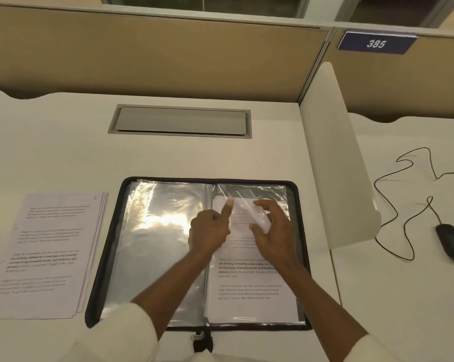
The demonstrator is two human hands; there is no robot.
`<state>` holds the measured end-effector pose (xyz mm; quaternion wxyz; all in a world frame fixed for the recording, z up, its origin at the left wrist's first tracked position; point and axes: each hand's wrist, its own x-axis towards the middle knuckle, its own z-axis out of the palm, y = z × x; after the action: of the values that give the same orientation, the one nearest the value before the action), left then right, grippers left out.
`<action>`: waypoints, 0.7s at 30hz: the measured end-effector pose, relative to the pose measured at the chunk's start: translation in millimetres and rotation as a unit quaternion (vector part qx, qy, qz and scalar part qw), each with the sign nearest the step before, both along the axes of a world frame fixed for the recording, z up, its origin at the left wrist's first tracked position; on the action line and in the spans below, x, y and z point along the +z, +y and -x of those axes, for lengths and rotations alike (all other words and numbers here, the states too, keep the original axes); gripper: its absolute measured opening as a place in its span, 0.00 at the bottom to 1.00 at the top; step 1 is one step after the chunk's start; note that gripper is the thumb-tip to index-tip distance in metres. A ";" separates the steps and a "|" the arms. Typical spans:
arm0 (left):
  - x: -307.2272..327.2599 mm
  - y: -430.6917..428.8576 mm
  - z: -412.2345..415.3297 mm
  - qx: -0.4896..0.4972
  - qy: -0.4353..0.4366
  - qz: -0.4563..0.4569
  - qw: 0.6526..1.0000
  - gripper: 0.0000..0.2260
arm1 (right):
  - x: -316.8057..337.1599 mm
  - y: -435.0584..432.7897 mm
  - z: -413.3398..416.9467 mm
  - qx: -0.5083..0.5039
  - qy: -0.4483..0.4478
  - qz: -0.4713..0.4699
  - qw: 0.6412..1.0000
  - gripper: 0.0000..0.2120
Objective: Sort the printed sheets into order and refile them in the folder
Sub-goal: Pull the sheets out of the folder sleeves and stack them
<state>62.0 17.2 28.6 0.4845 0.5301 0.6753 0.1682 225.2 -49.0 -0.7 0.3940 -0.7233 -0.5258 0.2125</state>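
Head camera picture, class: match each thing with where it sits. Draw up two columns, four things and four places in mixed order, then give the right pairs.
Things
1. stack of sheets
2. mouse
3. folder
4. grey hatch

Places
a. on the right, beyond the white divider
b. lying open in the middle of the desk
c. set into the desk behind the folder
d. flat on the desk, left of the folder

Pairs: 1-d, 2-a, 3-b, 4-c
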 end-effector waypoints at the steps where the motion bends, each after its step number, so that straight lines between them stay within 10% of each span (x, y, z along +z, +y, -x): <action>1: 8.1 8.5 -3.9 0.031 -0.053 0.072 0.996 0.38 | 3.2 -2.7 3.7 0.013 -0.002 0.001 1.000 0.26; 4: 20.5 31.9 -7.1 0.080 -0.134 0.200 0.967 0.44 | 4.9 -12.0 15.0 0.043 -0.034 0.002 0.999 0.21; 11: 20.8 48.8 -2.7 0.068 -0.146 0.229 0.960 0.05 | 1.7 -16.4 19.4 0.065 -0.052 -0.007 0.997 0.14; 21: 18.8 37.6 -21.2 0.122 -0.207 0.214 0.947 0.18 | 72.5 50.2 1.5 -0.043 0.073 0.128 0.988 0.23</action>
<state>83.2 54.8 47.4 0.6913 0.2812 0.6399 0.1832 223.7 1.2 71.8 0.3440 -0.7723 -0.4327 0.3129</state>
